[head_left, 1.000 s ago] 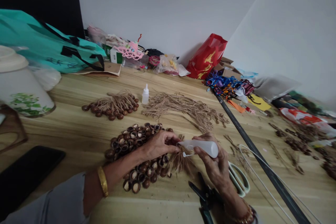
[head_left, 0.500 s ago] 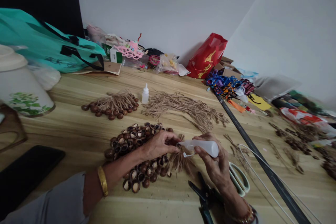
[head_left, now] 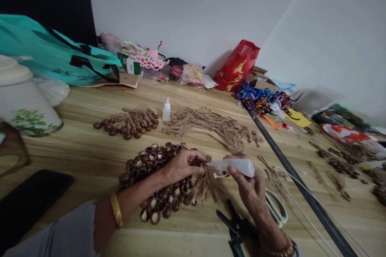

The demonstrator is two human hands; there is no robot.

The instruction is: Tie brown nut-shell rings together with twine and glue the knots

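My right hand (head_left: 250,184) is closed around a white squeeze bottle (head_left: 243,166), tipped on its side with its nozzle pointing left and its small cap dangling. At the nozzle tip, the thumb and fingers of my left hand (head_left: 183,165) pinch together; what they hold is hidden. Directly below the nozzle lies a tuft of brown twine strands (head_left: 208,186). Under and around my left wrist spreads a cluster of brown nut shells (head_left: 155,202), several cut open with pale insides.
Pruning shears (head_left: 233,223) and pale-handled scissors (head_left: 276,209) lie beside my right wrist. Farther back are a small dropper bottle (head_left: 166,110), a twine pile (head_left: 208,124) and nuts with cords (head_left: 128,122). A phone (head_left: 36,196) and lidded cup (head_left: 28,100) sit left.
The squeeze bottle and my right hand have shifted slightly right, drawing the nozzle back a little from my left fingertips. My left hand stays nearly in place.
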